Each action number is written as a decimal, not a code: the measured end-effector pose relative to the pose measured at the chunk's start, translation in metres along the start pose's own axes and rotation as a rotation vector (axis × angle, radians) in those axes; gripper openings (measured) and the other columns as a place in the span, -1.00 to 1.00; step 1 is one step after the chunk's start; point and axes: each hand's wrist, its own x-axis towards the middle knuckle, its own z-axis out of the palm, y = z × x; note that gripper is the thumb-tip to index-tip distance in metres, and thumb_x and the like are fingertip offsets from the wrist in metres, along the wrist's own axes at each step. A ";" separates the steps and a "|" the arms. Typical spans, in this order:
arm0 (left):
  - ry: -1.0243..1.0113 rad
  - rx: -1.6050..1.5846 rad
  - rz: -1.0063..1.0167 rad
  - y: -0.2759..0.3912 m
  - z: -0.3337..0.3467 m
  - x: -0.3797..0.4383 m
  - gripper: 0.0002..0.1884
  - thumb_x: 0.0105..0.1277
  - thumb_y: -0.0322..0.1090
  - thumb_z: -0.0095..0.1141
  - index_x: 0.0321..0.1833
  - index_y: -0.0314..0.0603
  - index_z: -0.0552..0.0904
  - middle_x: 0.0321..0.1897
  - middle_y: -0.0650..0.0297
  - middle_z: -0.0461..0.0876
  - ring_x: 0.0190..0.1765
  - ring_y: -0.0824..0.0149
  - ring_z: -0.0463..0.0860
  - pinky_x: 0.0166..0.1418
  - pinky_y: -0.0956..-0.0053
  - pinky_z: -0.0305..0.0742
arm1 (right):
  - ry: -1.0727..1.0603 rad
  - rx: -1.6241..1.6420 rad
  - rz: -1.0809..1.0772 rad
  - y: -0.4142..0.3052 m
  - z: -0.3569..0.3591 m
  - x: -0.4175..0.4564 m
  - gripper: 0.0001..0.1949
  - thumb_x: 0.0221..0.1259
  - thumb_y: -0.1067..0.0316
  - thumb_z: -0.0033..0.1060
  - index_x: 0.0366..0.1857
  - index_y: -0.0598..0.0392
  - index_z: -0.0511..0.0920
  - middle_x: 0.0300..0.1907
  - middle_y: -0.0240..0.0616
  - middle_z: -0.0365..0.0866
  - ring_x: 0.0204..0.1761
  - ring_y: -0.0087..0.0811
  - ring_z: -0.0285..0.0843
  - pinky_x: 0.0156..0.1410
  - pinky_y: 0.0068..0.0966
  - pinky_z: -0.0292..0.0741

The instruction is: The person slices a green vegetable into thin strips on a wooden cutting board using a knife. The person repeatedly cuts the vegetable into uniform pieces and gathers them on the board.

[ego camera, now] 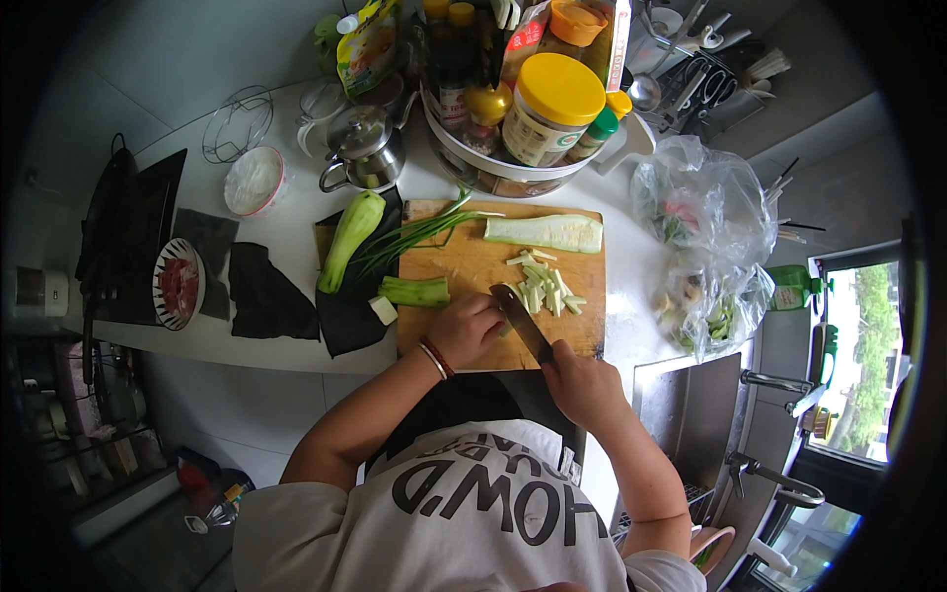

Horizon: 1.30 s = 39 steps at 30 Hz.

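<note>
My right hand [588,386] grips the handle of a kitchen knife [527,323], its dark blade slanting up and left over a wooden cutting board [444,346]. Beside the blade, my left hand [467,330] bends its fingers down on a small green vegetable piece [504,330], mostly hidden beneath them. Right of the knife lies a pile of pale green strips [549,287]. A peeled gourd half [544,234], cut face up, rests along the board's far edge. Near my left hand are a green gourd chunk [416,291] and a whitish end piece [383,311].
Left of the board, a peeled gourd [351,240] and scallions [425,231] lie over a black cloth [348,325]. A bowl of raw meat [178,284] stands farther left. Behind are a steel teapot [366,148] and a condiment turntable [503,172]. Plastic bags [706,214] and a sink [688,414] are right.
</note>
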 end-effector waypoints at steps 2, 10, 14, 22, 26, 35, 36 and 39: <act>-0.007 0.002 -0.005 0.000 -0.001 0.000 -0.89 0.14 -0.44 0.32 -0.27 -0.14 0.70 -0.24 0.21 0.64 -0.15 0.10 0.65 -0.06 0.26 0.60 | -0.007 0.032 0.002 -0.002 0.003 0.007 -0.78 0.42 0.13 0.06 -0.20 0.05 0.42 -0.59 -0.08 0.65 -0.51 0.01 0.67 -0.38 -0.09 0.58; 0.029 -0.017 0.000 0.004 -0.005 0.002 -0.89 0.11 -0.46 0.34 -0.30 -0.14 0.69 -0.22 0.21 0.63 -0.16 0.10 0.65 -0.09 0.27 0.60 | 0.152 0.063 0.001 0.003 0.037 0.032 -0.77 0.41 0.14 0.07 -0.19 0.07 0.41 -0.60 -0.05 0.64 -0.54 0.05 0.66 -0.43 -0.06 0.56; 0.030 -0.042 -0.021 0.004 -0.009 -0.004 -0.88 0.11 -0.45 0.34 -0.29 -0.13 0.69 -0.20 0.21 0.63 -0.15 0.10 0.65 -0.09 0.28 0.60 | 0.099 0.069 0.000 -0.005 0.010 0.017 -0.78 0.40 0.16 0.09 -0.20 0.08 0.40 -0.60 -0.04 0.64 -0.54 0.05 0.66 -0.43 -0.06 0.57; 0.024 -0.048 -0.015 -0.001 -0.001 -0.005 -0.87 0.11 -0.46 0.32 -0.27 -0.13 0.70 -0.22 0.21 0.65 -0.15 0.09 0.67 -0.11 0.27 0.62 | 0.034 0.087 0.029 -0.014 0.029 0.020 -0.76 0.39 0.14 0.10 -0.17 0.07 0.40 -0.59 -0.02 0.64 -0.50 0.07 0.67 -0.36 -0.02 0.58; 0.021 -0.039 -0.009 0.004 -0.004 -0.003 -0.87 0.11 -0.47 0.31 -0.27 -0.13 0.69 -0.20 0.21 0.65 -0.15 0.09 0.67 -0.10 0.27 0.62 | 0.124 0.114 0.053 -0.008 0.052 0.038 -0.74 0.39 0.11 0.09 -0.14 0.08 0.40 -0.56 -0.01 0.66 -0.49 0.11 0.67 -0.35 0.01 0.58; -0.175 0.103 -0.041 0.009 0.009 0.004 -0.86 0.17 -0.42 0.30 -0.22 -0.13 0.66 -0.23 0.20 0.60 -0.17 0.11 0.66 -0.12 0.30 0.62 | 0.235 0.143 0.015 0.020 0.005 0.029 -0.77 0.39 0.16 0.12 -0.18 0.07 0.40 -0.47 -0.07 0.70 -0.43 0.09 0.68 -0.33 -0.02 0.57; -0.124 0.109 0.057 0.012 0.009 0.008 -0.87 0.16 -0.40 0.33 -0.27 -0.13 0.64 -0.24 0.20 0.58 -0.19 0.11 0.65 -0.16 0.31 0.60 | 0.235 0.152 -0.003 0.020 0.003 0.026 -0.77 0.38 0.17 0.15 -0.16 0.08 0.40 -0.49 -0.05 0.68 -0.43 0.10 0.66 -0.34 -0.01 0.56; 0.107 -0.071 0.128 0.009 -0.001 0.003 -0.87 0.15 -0.38 0.34 -0.29 -0.12 0.63 -0.22 0.22 0.59 -0.20 0.10 0.65 -0.20 0.31 0.58 | 0.197 0.161 -0.055 0.016 0.008 0.011 -0.74 0.35 0.18 0.19 -0.13 0.09 0.39 -0.54 0.00 0.64 -0.46 0.13 0.64 -0.36 0.00 0.55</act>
